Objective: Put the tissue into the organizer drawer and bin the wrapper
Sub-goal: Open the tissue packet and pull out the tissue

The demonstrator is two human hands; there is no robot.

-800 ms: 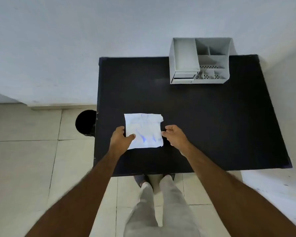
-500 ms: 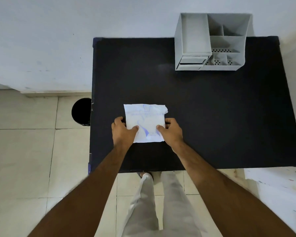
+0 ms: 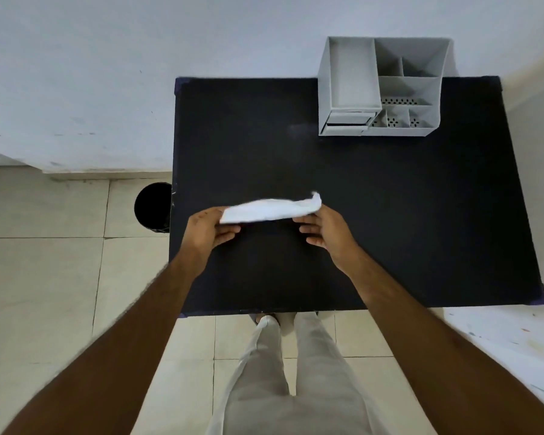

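Note:
A white tissue packet [image 3: 272, 210] with blue print is lifted off the black table [image 3: 390, 215] and seen almost edge-on. My left hand [image 3: 208, 230] grips its left end. My right hand [image 3: 324, 229] holds its right end, with the lower fingers spread. The grey organizer [image 3: 380, 89] stands at the table's back right; its small drawer [image 3: 347, 122] at the front left corner is closed. A black round bin [image 3: 153, 207] stands on the floor just left of the table.
A white wall runs behind the table and along the right side. Beige floor tiles lie to the left and in front. My legs in light trousers stand at the table's front edge.
The packet lay flat on the table with both hands at its lower corners. Now both hands have lifted it and tilted it, so it shows as a thin strip.

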